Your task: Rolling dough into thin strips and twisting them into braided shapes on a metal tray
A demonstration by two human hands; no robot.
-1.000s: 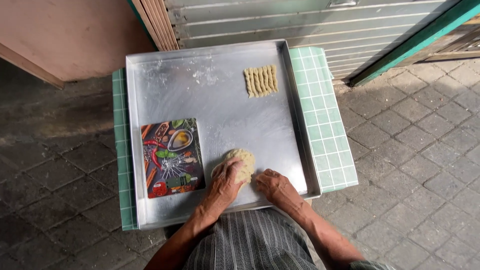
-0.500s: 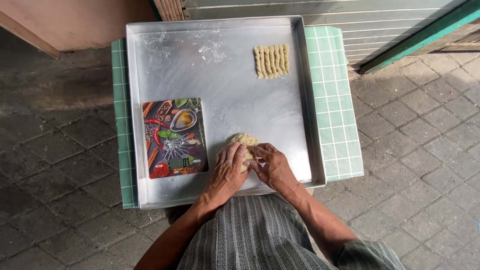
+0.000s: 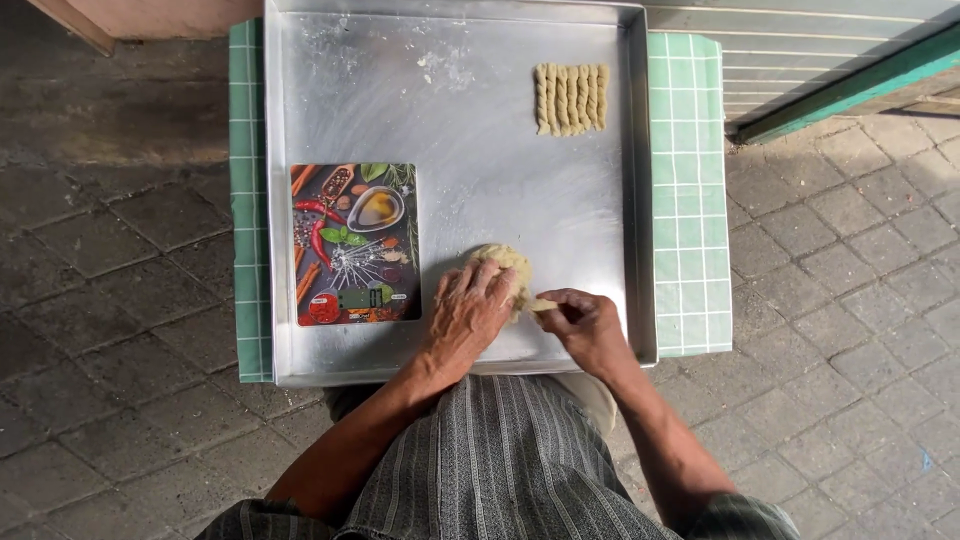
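Shifted a bit since half a second back: both hands were bunched together over the dough, now spread slightly, with the right one drawn off to the side and tugging a small bit loose. Going left to right: grey paving stones (image 3: 110, 300) underfoot, then a green checked cloth (image 3: 246, 200) peeking out on both sides of a big square metal tray (image 3: 450, 130), dusted with flour near the top. Lying flat on the tray's left half, a kitchen scale (image 3: 355, 243) with a colourful spice-and-vegetable picture on top. Just right of that, left hand (image 3: 465, 315) cupped loosely over the dough lump (image 3: 505, 265), fingers draped on it, holding it down near the tray's front edge. Touching the lump's right side, right hand (image 3: 585, 325) narrowed to a pinch around a small dough piece (image 3: 543, 304). Up in the far right corner, well apart from the hands, a neat row of twisted dough sticks (image 3: 572, 99) side by side. Striped grey clothing at the bottom.
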